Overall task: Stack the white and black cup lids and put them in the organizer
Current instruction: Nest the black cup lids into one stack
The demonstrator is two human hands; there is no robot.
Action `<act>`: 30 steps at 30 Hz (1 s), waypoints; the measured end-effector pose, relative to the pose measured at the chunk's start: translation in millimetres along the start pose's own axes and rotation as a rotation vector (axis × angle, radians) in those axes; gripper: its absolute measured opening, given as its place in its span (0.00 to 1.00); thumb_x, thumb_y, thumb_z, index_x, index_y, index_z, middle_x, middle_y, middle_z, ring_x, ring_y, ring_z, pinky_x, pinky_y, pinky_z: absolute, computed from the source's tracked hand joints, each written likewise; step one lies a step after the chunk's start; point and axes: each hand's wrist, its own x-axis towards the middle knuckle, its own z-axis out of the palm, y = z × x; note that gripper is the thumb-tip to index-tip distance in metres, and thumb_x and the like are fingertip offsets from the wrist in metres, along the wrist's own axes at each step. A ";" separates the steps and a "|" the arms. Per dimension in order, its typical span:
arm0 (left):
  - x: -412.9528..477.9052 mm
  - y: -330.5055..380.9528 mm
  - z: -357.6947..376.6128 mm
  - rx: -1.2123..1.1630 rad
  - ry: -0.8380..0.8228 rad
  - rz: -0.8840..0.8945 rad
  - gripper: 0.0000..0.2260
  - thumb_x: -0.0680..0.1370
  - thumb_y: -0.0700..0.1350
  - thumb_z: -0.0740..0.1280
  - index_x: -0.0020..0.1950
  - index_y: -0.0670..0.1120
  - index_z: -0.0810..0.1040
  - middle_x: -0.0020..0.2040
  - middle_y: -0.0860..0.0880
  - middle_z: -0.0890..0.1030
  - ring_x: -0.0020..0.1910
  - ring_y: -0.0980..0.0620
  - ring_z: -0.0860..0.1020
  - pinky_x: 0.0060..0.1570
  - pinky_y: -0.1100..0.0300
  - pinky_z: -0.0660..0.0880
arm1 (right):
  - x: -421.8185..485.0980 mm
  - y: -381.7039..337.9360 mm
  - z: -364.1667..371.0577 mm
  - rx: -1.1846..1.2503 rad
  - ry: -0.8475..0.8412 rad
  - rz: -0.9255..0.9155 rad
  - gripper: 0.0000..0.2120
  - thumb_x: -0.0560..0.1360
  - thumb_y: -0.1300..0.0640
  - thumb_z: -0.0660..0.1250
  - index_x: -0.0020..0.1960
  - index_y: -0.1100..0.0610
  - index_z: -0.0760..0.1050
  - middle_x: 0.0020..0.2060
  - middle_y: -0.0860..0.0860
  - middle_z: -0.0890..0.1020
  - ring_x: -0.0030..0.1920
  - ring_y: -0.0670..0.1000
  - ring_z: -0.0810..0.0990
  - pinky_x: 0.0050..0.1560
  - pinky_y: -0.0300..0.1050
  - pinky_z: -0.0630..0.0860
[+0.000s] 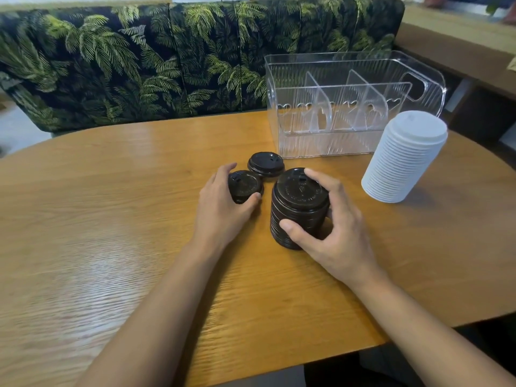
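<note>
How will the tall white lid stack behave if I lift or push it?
Likely light: the white lid stack is only thin nested lids. It stands tall and seems tilted, so a sideways push may topple it. Gripped near the top, it could separate, since nothing visibly binds the lids.

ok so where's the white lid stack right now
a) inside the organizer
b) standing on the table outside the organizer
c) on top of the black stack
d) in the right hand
b: the white lid stack stands on the table just in front of the right end of the clear organizer, touched by neither hand, while the right hand grips the black stack.
</note>
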 end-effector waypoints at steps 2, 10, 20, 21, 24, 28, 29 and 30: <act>-1.5 3.4 -5.1 -0.095 0.044 -0.009 0.31 0.73 0.50 0.79 0.74 0.49 0.74 0.63 0.54 0.82 0.62 0.57 0.79 0.63 0.64 0.74 | 0.6 0.8 -0.5 0.016 0.009 -0.014 0.35 0.73 0.43 0.75 0.75 0.53 0.69 0.68 0.47 0.75 0.69 0.47 0.75 0.64 0.55 0.78; -18.2 28.4 -27.7 -0.620 -0.024 0.054 0.19 0.78 0.41 0.69 0.69 0.45 0.76 0.65 0.51 0.83 0.67 0.54 0.80 0.69 0.50 0.77 | 2.0 3.1 0.7 0.028 0.039 -0.033 0.32 0.75 0.45 0.74 0.74 0.58 0.70 0.68 0.49 0.76 0.70 0.49 0.75 0.64 0.58 0.78; -32.1 55.9 -20.6 -0.749 -0.205 0.209 0.23 0.78 0.37 0.68 0.73 0.41 0.72 0.67 0.44 0.79 0.70 0.43 0.78 0.67 0.53 0.77 | 1.2 2.7 1.3 0.066 0.024 -0.006 0.40 0.75 0.44 0.74 0.81 0.52 0.61 0.72 0.45 0.73 0.72 0.49 0.74 0.66 0.58 0.77; -32.0 57.1 -18.5 -0.750 -0.208 0.220 0.23 0.78 0.37 0.68 0.74 0.40 0.72 0.68 0.45 0.79 0.71 0.43 0.77 0.69 0.51 0.76 | 1.2 2.5 1.2 0.069 0.024 -0.006 0.40 0.75 0.44 0.74 0.81 0.53 0.61 0.72 0.45 0.73 0.72 0.49 0.74 0.67 0.58 0.77; -31.4 58.3 -15.2 -0.739 -0.225 0.234 0.24 0.78 0.33 0.69 0.74 0.39 0.70 0.71 0.45 0.79 0.73 0.43 0.76 0.71 0.45 0.75 | 1.3 2.5 0.3 0.071 0.015 -0.006 0.40 0.76 0.43 0.73 0.81 0.54 0.61 0.72 0.47 0.73 0.73 0.50 0.74 0.66 0.58 0.77; -32.0 59.6 -16.1 -0.729 -0.234 0.236 0.25 0.78 0.33 0.70 0.75 0.41 0.70 0.72 0.46 0.78 0.74 0.44 0.75 0.72 0.45 0.74 | 0.7 2.8 0.4 0.082 0.018 -0.012 0.39 0.76 0.43 0.73 0.80 0.54 0.62 0.71 0.46 0.73 0.72 0.51 0.75 0.65 0.58 0.78; -32.4 60.5 -16.3 -0.731 -0.238 0.230 0.25 0.78 0.34 0.70 0.75 0.41 0.70 0.72 0.47 0.78 0.74 0.44 0.75 0.72 0.45 0.74 | 0.6 2.8 0.6 0.086 0.023 -0.006 0.38 0.75 0.43 0.74 0.79 0.54 0.63 0.71 0.46 0.73 0.71 0.50 0.75 0.65 0.58 0.78; -32.7 61.5 -16.1 -0.734 -0.240 0.223 0.26 0.78 0.36 0.71 0.75 0.42 0.71 0.72 0.47 0.78 0.74 0.44 0.76 0.72 0.45 0.74 | 0.4 2.9 0.5 0.090 0.025 -0.001 0.38 0.75 0.44 0.74 0.79 0.55 0.63 0.70 0.46 0.74 0.70 0.50 0.76 0.64 0.57 0.79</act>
